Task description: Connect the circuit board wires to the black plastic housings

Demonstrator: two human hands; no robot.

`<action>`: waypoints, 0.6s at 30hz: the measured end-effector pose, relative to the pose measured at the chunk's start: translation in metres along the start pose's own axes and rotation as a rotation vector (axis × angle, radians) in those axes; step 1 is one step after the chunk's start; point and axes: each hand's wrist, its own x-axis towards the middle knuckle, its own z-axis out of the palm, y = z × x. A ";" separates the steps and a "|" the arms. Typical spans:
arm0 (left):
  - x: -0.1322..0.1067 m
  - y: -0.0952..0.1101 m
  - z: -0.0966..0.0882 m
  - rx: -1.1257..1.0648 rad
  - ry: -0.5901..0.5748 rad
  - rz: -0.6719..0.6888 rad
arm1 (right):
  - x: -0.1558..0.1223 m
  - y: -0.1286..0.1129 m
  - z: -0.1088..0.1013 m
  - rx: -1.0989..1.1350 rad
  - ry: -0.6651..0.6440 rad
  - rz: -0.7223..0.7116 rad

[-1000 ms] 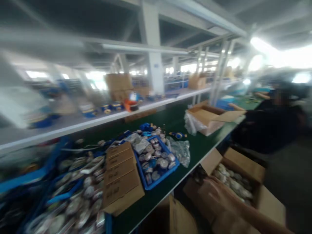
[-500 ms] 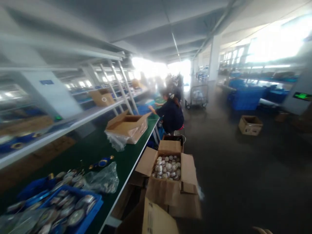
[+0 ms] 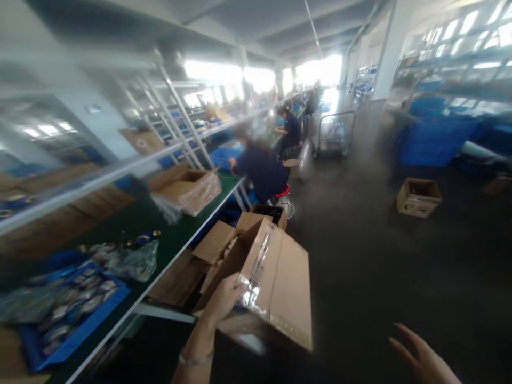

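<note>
My left hand [image 3: 222, 303] grips the near edge of a brown cardboard box [image 3: 276, 282] with clear tape along its seam, lifted and tilted in front of me beside the workbench. Out at the lower right, my right hand [image 3: 424, 357] hangs open with its fingers spread, apart from the box and holding nothing. Behind the lifted box stands another open cardboard box [image 3: 218, 242] on the floor.
A long green workbench [image 3: 168, 242] runs along the left with a blue tray of round metal parts [image 3: 76, 304], a plastic bag [image 3: 138, 261] and a bag-lined carton [image 3: 190, 189]. A seated person in dark blue [image 3: 262, 170] works further along. A small carton [image 3: 418, 196] and a cart [image 3: 334, 133] stand on the floor.
The view has swung from the bench toward the aisle. My left hand has taken hold of a cardboard box and lifted it; my right hand has come into view, open.
</note>
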 end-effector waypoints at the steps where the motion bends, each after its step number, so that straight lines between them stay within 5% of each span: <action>1: 0.021 0.019 0.011 -0.025 -0.005 0.025 | 0.025 -0.025 -0.010 0.007 -0.024 -0.063; 6: 0.157 0.112 0.085 -0.236 -0.200 0.186 | 0.150 -0.163 -0.037 -0.047 -0.170 -0.685; 9: 0.255 0.168 0.133 -0.279 -0.383 0.274 | 0.247 -0.203 -0.039 -0.088 -0.252 -0.968; 13: 0.371 0.253 0.182 -0.098 -0.554 0.419 | 0.402 -0.183 -0.059 -0.059 -0.039 -0.795; 18: 0.497 0.355 0.225 0.138 -0.812 0.594 | 0.586 -0.104 -0.137 0.204 0.410 -0.248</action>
